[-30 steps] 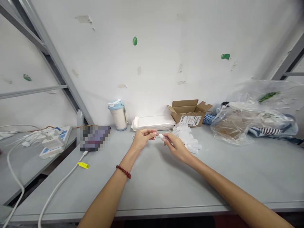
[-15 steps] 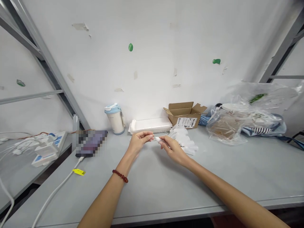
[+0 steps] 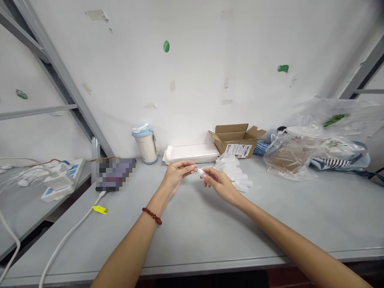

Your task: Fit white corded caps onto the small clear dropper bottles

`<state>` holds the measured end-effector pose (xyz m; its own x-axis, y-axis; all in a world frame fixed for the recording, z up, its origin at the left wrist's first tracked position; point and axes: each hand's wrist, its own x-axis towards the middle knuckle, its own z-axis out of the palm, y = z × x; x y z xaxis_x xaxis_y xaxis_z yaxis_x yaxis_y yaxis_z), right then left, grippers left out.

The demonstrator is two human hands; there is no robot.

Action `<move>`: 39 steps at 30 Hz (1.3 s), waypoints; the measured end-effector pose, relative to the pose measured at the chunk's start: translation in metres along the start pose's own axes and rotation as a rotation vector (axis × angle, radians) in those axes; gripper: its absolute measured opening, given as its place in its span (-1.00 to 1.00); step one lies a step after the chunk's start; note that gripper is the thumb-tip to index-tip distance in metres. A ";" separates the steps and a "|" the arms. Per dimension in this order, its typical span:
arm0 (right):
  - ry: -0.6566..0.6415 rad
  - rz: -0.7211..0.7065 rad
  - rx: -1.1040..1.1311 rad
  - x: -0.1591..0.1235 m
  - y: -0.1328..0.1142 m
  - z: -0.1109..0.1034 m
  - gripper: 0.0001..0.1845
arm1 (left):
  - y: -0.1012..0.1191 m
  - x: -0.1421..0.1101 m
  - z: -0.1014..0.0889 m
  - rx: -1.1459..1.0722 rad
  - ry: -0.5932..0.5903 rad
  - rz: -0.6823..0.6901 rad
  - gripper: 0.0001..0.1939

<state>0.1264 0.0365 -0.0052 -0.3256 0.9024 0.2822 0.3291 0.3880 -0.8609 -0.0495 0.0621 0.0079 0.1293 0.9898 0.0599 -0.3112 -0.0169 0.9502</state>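
Observation:
My left hand [image 3: 177, 176], with a red beaded bracelet [image 3: 152, 216] on its wrist, pinches a thin pale string [image 3: 193, 171] that forms a small loop. Between the fingertips of my right hand [image 3: 220, 182] is a small white piece [image 3: 201, 172], tube-like in shape; its exact kind I cannot make out. The fingertips of both hands almost meet above the table, and the string reaches the white piece. Just beyond my right hand lies a pile of translucent white plastic pieces [image 3: 235, 172].
Along the wall stand a blue-lidded cup [image 3: 145, 146], a stack of white flat packs [image 3: 192, 152] and an open cardboard box [image 3: 237, 146]. Clear plastic bags [image 3: 285, 158] lie at the right. A phone [image 3: 117, 175] on a cable and a power strip [image 3: 64, 180] are at left.
The view has shifted slightly, so the background sits a little higher. My hands are marginally closer together, and the string's loop now shows more plainly beside the white piece.

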 end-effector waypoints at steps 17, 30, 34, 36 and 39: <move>-0.049 0.119 0.215 -0.001 -0.004 -0.002 -0.67 | 0.002 -0.003 0.003 0.094 0.013 0.012 -0.76; 0.037 0.019 -0.009 -0.003 -0.005 0.000 -0.70 | 0.004 -0.009 0.010 0.352 -0.063 0.096 -0.83; 0.055 -0.063 -0.098 -0.003 -0.002 0.000 -0.72 | 0.004 -0.009 0.007 0.295 -0.100 0.037 -0.75; 0.075 -0.092 -0.139 -0.002 0.000 0.001 -0.72 | 0.005 -0.008 0.004 0.256 -0.121 -0.018 -0.70; 0.102 -0.104 -0.172 0.000 0.003 0.001 -0.72 | 0.004 -0.006 0.002 0.225 -0.113 -0.071 -0.71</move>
<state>0.1261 0.0378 -0.0084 -0.2770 0.8666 0.4149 0.4473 0.4985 -0.7426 -0.0502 0.0559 0.0120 0.2514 0.9678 0.0125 -0.0816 0.0083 0.9966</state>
